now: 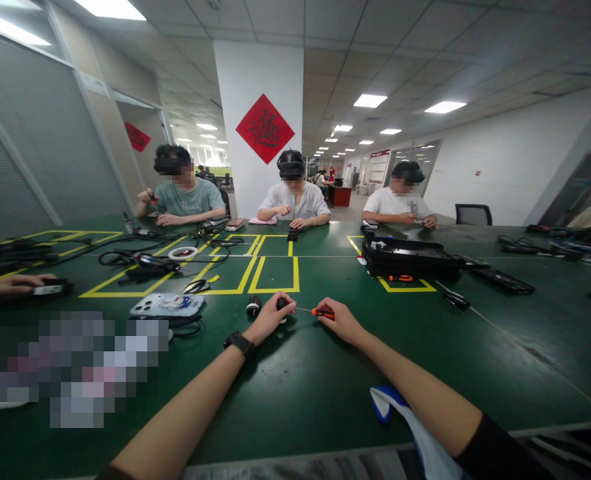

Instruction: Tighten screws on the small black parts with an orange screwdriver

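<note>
My right hand (342, 322) is closed around the orange-and-black handle of a screwdriver (321, 313). Its thin metal shaft points left, toward the fingers of my left hand (270, 319). Those fingers are pinched on a small black part (281, 304), mostly covered by the hand; whether the tip touches it I cannot tell. Just left of that hand a small black cylinder with a white band (254, 306) stands on the green table (295, 400). A dark watch band (239, 343) circles my left wrist.
Left of my hands lies a light-blue phone (168, 305) with cables. A black plastic tray (412, 257) sits at the right, an orange screwdriver (400, 278) before it. A black-handled tool (456, 301) lies further right. Several people sit around, one person's hand (18, 285) at the left edge.
</note>
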A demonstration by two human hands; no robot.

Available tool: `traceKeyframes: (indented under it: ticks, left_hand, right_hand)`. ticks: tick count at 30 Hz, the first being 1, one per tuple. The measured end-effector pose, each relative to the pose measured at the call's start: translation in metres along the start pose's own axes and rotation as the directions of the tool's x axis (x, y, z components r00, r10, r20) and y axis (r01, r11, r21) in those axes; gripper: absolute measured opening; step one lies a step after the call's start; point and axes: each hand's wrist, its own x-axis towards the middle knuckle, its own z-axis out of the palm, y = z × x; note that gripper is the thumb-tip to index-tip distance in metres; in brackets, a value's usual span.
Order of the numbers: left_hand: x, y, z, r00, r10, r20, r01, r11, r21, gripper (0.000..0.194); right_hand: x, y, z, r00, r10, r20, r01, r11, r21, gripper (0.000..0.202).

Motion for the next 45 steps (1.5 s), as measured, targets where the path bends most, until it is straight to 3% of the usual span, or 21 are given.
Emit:
traceKeyframes:
  ticks: [6, 11, 17, 21, 26, 32, 37, 45]
  left_hand:
    - [0.002, -0.005, 0.002, 0.994, 0.054, -0.095, -0.045, 0.994, 0.096, 0.026]
    - [0.005, -0.008, 0.003, 0.988, 0.115, -0.105, -0.099, 0.983, 0.154, 0.023]
    - [0.004, -0.006, 0.001, 0.995, 0.080, -0.062, -0.072, 0.990, 0.123, 0.024]
    - [0.004, -0.006, 0.003, 0.993, 0.060, -0.097, -0.048, 0.991, 0.123, 0.025]
    - [0.005, -0.007, 0.005, 0.987, 0.085, -0.138, -0.061, 0.983, 0.171, 0.023]
    - [0.005, -0.008, 0.004, 0.987, 0.086, -0.135, -0.062, 0.982, 0.178, 0.021]
    - [0.005, -0.008, 0.004, 0.987, 0.068, -0.144, -0.043, 0.985, 0.170, 0.021]
    - [0.004, -0.005, 0.003, 0.985, 0.070, -0.159, -0.044, 0.986, 0.161, 0.020]
  right_hand:
    - [0.002, 0.000, 0.001, 0.999, 0.024, -0.026, -0.026, 0.996, -0.087, 0.019]
    - [0.002, 0.002, 0.000, 1.000, 0.013, -0.024, -0.018, 0.979, -0.205, 0.016]
    - [0.000, -0.001, -0.003, 1.000, -0.001, -0.025, -0.003, 0.988, -0.157, 0.016]
    - [-0.001, -0.005, -0.004, 1.000, 0.004, 0.001, -0.004, 0.994, -0.112, 0.018]
    - [-0.001, -0.005, -0.002, 0.999, 0.032, -0.004, -0.032, 0.983, -0.183, 0.026]
    - [0.000, 0.000, -0.005, 0.999, 0.036, 0.007, -0.033, 0.964, -0.264, 0.018]
    - [-0.002, -0.001, -0.010, 0.997, 0.017, 0.082, 0.003, 0.971, -0.241, 0.013]
    - [-0.003, -0.005, -0.010, 0.997, 0.033, 0.074, -0.014, 0.970, -0.241, 0.021]
